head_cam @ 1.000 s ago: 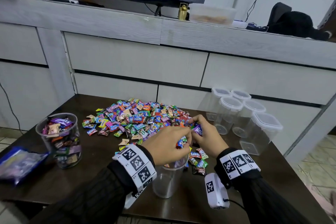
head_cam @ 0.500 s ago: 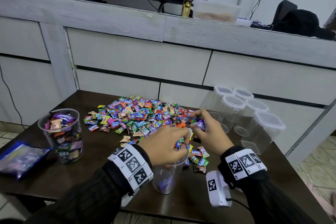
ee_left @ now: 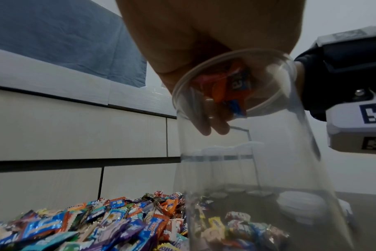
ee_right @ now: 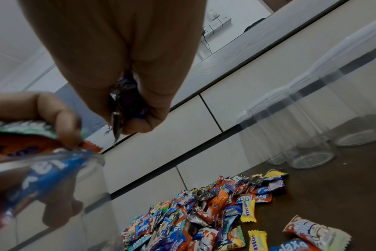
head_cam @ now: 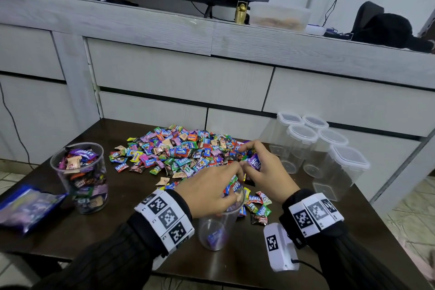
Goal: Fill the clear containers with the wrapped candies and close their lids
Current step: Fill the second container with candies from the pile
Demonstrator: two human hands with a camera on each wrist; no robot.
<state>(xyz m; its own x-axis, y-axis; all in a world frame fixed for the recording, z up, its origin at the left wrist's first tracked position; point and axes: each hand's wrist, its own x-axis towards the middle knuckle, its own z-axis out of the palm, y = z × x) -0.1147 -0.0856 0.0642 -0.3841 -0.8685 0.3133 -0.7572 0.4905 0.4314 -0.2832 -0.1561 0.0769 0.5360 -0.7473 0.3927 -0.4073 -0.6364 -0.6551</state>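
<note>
A heap of wrapped candies (head_cam: 181, 150) (ee_left: 92, 224) (ee_right: 204, 212) covers the middle of the dark table (head_cam: 122, 226). An open clear container (head_cam: 217, 226) (ee_left: 247, 152) stands near the front edge with one or two candies at its bottom. My left hand (head_cam: 211, 192) (ee_left: 213, 95) hovers over its mouth and grips a bunch of candies (ee_left: 230, 84) (ee_right: 32, 149). Just right of it, my right hand (head_cam: 261, 167) (ee_right: 127, 105) grips purple-wrapped candies (head_cam: 255, 162) (ee_right: 127, 95) at the heap's edge.
A clear container full of candies (head_cam: 81, 176) stands at the left, beside a blue bag (head_cam: 28, 207). Several empty lidded containers (head_cam: 306, 148) (ee_right: 311, 135) cluster at the right rear. Loose candies (head_cam: 257, 207) lie right of the open container. Grey drawers (head_cam: 179, 77) rise behind.
Both hands gathered candies from the heap; the left hand has moved over the container's mouth, and a candy now lies at its bottom. The head view shifted slightly.
</note>
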